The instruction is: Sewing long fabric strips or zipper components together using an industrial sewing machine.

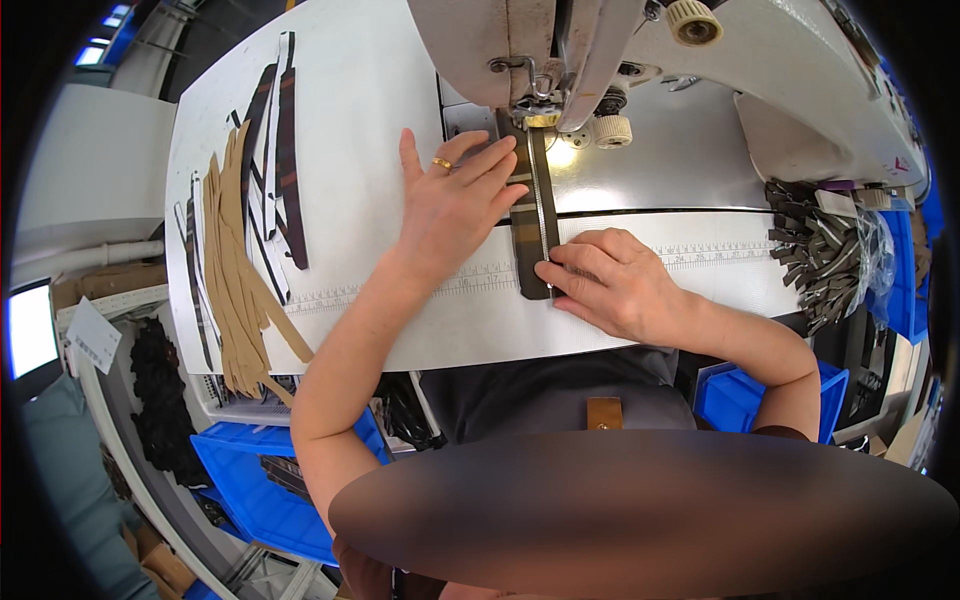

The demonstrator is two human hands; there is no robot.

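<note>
A dark brown striped fabric strip point(525, 262) with a pale zipper point(541, 215) along it runs lengthwise under the presser foot point(540, 119) of a white sewing machine point(480, 45). My left hand point(455, 200) lies with fingertips on the strip's left side just in front of the foot, fingers apart and thumb on the strip, a gold ring on one finger. My right hand point(610, 285) has its fingers curled at the right edge of the strip's near end, gripping the zipper there. The strip crosses the printed ruler point(465, 283) on the white table point(365, 140).
Tan strips point(235, 290) and dark strips point(289, 170) lie on the table's left. A pile of dark pieces point(815, 255) with clear plastic sits at the right end. Blue bins point(262, 480) are below left and right. A small lit screen point(32, 330) stands at far left.
</note>
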